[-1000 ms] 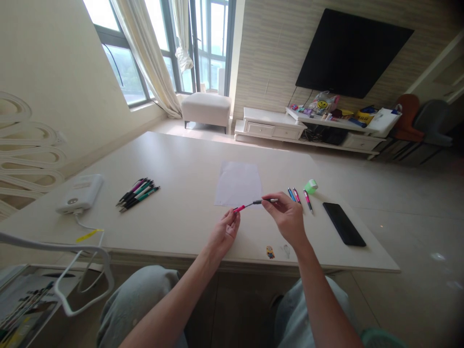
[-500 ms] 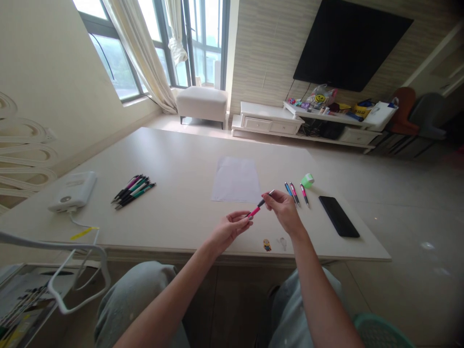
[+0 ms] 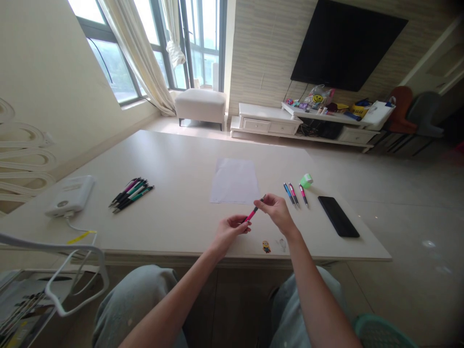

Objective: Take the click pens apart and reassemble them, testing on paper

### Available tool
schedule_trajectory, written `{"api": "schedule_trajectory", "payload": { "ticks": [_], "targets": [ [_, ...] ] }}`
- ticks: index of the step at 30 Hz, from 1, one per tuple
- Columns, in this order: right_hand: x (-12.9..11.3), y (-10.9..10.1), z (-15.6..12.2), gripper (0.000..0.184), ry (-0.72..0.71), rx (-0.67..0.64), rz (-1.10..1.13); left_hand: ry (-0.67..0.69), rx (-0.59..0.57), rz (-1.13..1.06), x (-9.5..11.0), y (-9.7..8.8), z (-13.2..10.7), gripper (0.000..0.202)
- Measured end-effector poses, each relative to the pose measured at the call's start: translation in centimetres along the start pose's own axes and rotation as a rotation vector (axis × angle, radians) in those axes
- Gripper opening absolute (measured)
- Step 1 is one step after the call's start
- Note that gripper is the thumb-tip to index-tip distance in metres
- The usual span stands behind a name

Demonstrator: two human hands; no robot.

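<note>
A pink and black pen (image 3: pixel 251 214) is held at a slant above the table, just in front of a sheet of white paper (image 3: pixel 235 181). Fingers of my left hand (image 3: pixel 232 230) close round its pink lower end. At the dark upper end, my right hand (image 3: pixel 274 209) pinches it between thumb and fingers. To the right of that hand lie a blue pen (image 3: pixel 289 193) and two pink pens, one of them (image 3: pixel 303 195) a little apart. Below my hands, near the table's front edge, are a yellow cartoon sticker (image 3: pixel 266 247) and a small pale piece (image 3: pixel 281 245).
A bunch of several pens (image 3: pixel 130 194) lies at the left of the white table (image 3: pixel 181 217). Beyond it sits a white box-shaped device (image 3: pixel 70 195) with a cable. On the right are a green-and-white container (image 3: pixel 306 181) and a black phone (image 3: pixel 338 216).
My right hand has moved slightly left and down, and the gap between my hands looks smaller. The pen now shows less of its dark section.
</note>
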State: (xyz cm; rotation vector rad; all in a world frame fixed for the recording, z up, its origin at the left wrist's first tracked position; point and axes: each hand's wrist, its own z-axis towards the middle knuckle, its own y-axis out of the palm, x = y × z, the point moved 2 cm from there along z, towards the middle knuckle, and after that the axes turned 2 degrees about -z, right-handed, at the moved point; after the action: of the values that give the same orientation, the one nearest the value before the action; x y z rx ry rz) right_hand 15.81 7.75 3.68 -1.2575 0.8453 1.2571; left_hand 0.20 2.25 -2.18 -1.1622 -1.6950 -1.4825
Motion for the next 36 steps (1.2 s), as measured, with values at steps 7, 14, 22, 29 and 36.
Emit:
{"api": "schedule_trajectory", "payload": {
  "ticks": [7,14,22,29,36],
  "targets": [
    [0.6,0.3,0.2,0.037,0.030,-0.003,0.181,0.005,0.051,-0.013,-0.2,-0.2,0.4,0.034],
    [1.6,1.1,0.3,0.032,0.018,0.129,0.270,-0.008,0.029,0.000,-0.2,-0.1,0.2,0.036],
    [2.1,2.4,0.2,0.030,0.009,0.292,0.262,-0.003,0.072,-0.017,-0.3,-0.2,0.2,0.034],
    [2.2,2.7,0.4,0.032,0.114,0.161,0.496,-0.019,0.054,-0.022,-0.4,-0.2,0.2,0.034],
    [2.6,2.8,0.4,0.030,0.150,0.211,0.601,-0.023,0.078,-0.011,-0.2,0.0,0.0,0.034]
  ]
}}
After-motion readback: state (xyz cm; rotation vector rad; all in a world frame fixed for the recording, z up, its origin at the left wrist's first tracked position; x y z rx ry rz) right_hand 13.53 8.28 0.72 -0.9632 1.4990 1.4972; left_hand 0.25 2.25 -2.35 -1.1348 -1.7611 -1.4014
